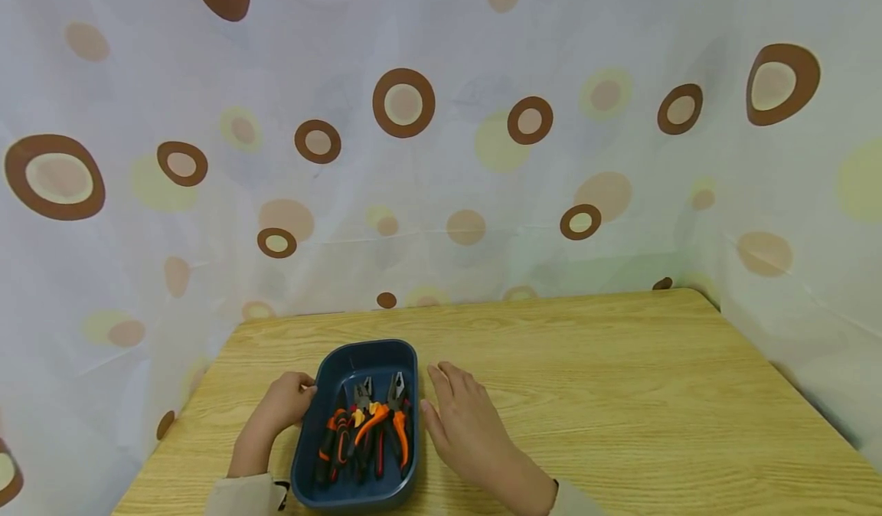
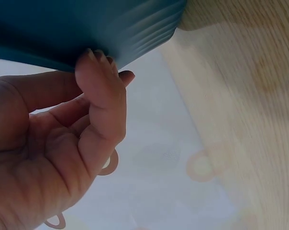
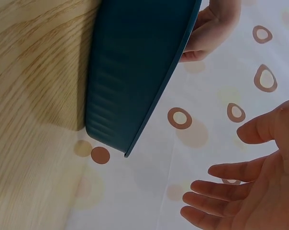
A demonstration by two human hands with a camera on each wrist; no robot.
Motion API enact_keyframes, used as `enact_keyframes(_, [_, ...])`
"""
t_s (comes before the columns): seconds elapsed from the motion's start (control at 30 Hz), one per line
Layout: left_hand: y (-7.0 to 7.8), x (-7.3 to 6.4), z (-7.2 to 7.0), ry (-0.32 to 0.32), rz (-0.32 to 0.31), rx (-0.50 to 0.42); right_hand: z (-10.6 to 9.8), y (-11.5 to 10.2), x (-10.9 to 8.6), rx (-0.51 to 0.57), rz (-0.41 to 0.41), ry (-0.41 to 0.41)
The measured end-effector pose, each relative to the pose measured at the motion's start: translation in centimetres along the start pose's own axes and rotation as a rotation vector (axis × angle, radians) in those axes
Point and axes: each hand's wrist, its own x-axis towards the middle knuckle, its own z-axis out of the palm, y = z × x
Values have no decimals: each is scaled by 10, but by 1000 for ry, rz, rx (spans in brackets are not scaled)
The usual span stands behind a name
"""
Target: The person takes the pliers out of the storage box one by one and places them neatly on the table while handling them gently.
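Observation:
A dark blue plastic tray [image 1: 358, 355] sits on the wooden table with several hand tools in it. Combination pliers [image 1: 396, 393] with orange and black handles lie on the right side of the pile, beside a second pair of pliers [image 1: 363, 395] with yellow and red on the handles. More black and orange handles [image 1: 329, 439] lie to their left, partly overlapped. My left hand [image 1: 288, 401] grips the tray's left rim, its curled fingertips on the outer wall [image 2: 130, 28]. Beside the tray's right wall, my right hand [image 1: 468, 424] hovers with fingers spread, apart from it in the right wrist view.
The light wood table [image 1: 586, 378] extends to the right and behind the tray. A white curtain [image 1: 441, 171] with brown and yellow circles hangs along the back and both sides of the table.

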Motion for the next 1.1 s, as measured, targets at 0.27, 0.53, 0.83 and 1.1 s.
enact_keyframes(0.27, [-3,-1,1,7,-16,-24,2,-4,1,2,-4,-7])
enact_keyframes(0.53, [-4,-1,2,10,-16,-25,3,-6,2,8,-7,-8])
enact_keyframes(0.83, [-5,0,3,12,-12,-35,3,-8,4,27,1,-42])
enact_keyframes(1.1, [-3,-2,1,2,-14,-46,6,-11,7,53,20,-66])
